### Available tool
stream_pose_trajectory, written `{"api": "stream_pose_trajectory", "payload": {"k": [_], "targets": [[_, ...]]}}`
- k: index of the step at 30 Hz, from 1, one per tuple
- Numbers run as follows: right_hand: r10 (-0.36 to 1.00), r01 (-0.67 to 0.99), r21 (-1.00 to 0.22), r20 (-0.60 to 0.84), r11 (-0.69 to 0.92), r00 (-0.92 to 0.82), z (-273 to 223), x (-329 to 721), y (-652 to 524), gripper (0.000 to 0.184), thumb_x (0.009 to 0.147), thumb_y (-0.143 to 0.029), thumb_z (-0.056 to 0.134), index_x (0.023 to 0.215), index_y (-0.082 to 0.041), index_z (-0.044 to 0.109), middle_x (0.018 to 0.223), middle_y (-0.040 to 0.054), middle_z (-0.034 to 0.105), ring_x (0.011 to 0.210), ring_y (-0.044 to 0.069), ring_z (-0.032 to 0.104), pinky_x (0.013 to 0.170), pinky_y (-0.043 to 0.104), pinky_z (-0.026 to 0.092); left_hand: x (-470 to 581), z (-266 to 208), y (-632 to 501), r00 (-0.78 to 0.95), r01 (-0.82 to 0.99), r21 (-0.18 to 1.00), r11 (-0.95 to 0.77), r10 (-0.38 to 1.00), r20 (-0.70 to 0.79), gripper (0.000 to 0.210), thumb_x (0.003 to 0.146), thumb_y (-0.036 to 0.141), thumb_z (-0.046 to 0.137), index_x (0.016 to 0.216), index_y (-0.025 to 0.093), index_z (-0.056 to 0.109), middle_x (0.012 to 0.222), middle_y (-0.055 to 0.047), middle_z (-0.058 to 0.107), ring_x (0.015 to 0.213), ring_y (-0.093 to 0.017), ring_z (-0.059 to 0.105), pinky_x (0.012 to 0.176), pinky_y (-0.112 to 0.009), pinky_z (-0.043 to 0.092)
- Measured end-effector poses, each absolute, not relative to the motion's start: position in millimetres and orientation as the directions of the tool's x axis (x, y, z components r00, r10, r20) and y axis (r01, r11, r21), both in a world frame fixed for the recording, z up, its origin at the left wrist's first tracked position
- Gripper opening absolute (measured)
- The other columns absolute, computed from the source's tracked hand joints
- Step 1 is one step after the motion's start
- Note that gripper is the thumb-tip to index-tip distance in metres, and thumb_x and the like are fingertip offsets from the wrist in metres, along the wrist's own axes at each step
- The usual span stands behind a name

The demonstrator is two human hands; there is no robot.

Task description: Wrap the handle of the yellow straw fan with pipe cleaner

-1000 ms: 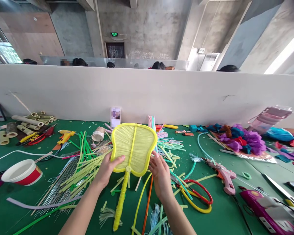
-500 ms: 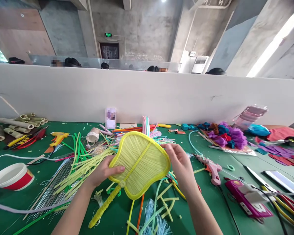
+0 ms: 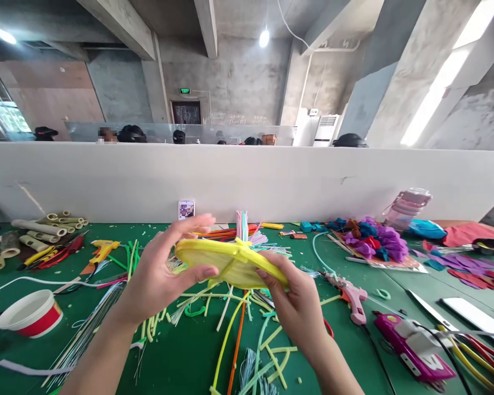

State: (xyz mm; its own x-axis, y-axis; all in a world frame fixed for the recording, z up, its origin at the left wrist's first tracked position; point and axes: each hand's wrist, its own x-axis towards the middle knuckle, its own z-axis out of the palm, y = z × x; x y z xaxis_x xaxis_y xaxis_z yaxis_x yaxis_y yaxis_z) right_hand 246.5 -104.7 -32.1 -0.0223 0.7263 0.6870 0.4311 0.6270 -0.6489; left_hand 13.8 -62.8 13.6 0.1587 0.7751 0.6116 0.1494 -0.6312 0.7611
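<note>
A yellow hand fan is tipped nearly edge-on in front of me, above the green table. Its thick fuzzy rim and threaded face show, with a small knot on the upper edge; I cannot make out the handle. My right hand pinches the fan's right end between thumb and fingers. Around the left end, my left hand is open: its fingers are spread above the rim with a gap, and its thumb lies along the near face. Yellow and orange stems lie below.
To the left are a paper cup, thin wires, a yellow glue gun and bamboo pieces. On the right lie a pink glue gun, a magenta power strip and scissors. A white partition stands behind.
The fan has turned from face-on to nearly edge-on, and its handle has gone from view. My left hand has risen and opened its fingers. The view has tilted up.
</note>
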Motion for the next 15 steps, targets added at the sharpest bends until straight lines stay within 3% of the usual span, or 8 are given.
{"api": "stream_pose_trajectory", "payload": {"k": [2, 5, 9, 12, 15], "targets": [[0.711, 0.437, -0.619, 0.699, 0.653, -0.072, -26, 247, -107, 0.022, 0.098, -0.023, 0.054, 0.114, -0.025, 0.069, 0.097, 0.0021, 0.077, 0.078, 0.015, 0.068, 0.068, 0.022, 0.05, 19, 27, -73, 0.261, 0.268, 0.673, -0.69, 0.724, 0.639, 0.043, 0.066, 0.027, 0.088, 0.108, 0.028, 0.08, 0.11, -0.01, 0.076, 0.1, -0.029, 0.07, 0.092, -0.035, 0.053], [0.733, 0.41, -0.639, 0.67, 0.65, -0.118, -17, 249, -110, 0.023, 0.098, -0.024, 0.056, 0.115, -0.026, 0.07, 0.099, 0.0026, 0.077, 0.078, 0.016, 0.068, 0.067, 0.022, 0.05, 21, 32, -79, 0.32, 0.309, 0.609, -0.731, 0.683, 0.657, 0.023, 0.075, 0.029, 0.081, 0.097, 0.029, 0.082, 0.089, -0.008, 0.078, 0.078, -0.024, 0.072, 0.078, -0.033, 0.055], [0.764, 0.34, -0.69, 0.618, 0.639, -0.183, -7, 252, -105, 0.02, 0.097, -0.03, 0.058, 0.111, -0.026, 0.073, 0.098, 0.0026, 0.076, 0.082, 0.018, 0.068, 0.071, 0.024, 0.052, 18, 28, -78, 0.283, 0.259, 0.647, -0.717, 0.697, 0.659, 0.019, 0.075, 0.028, 0.08, 0.093, 0.031, 0.083, 0.079, -0.005, 0.078, 0.067, -0.022, 0.069, 0.07, -0.032, 0.055], [0.784, 0.276, -0.734, 0.588, 0.62, -0.198, -2, 252, -95, 0.018, 0.096, -0.034, 0.06, 0.106, -0.026, 0.072, 0.097, 0.0029, 0.075, 0.085, 0.019, 0.068, 0.072, 0.027, 0.053, 17, 28, -75, 0.241, 0.273, 0.642, -0.717, 0.697, 0.676, 0.015, 0.076, 0.03, 0.079, 0.09, 0.03, 0.083, 0.083, -0.005, 0.079, 0.068, -0.021, 0.07, 0.069, -0.029, 0.054], [0.719, 0.322, -0.652, 0.674, 0.686, -0.169, 2, 247, -86, 0.022, 0.097, -0.029, 0.059, 0.117, -0.028, 0.068, 0.112, 0.0054, 0.071, 0.1, 0.022, 0.067, 0.083, 0.034, 0.054, 17, 31, -71, 0.234, 0.322, 0.616, -0.719, 0.691, 0.684, 0.015, 0.081, 0.033, 0.075, 0.093, 0.029, 0.082, 0.089, -0.005, 0.08, 0.069, -0.021, 0.07, 0.063, -0.026, 0.053]]}}
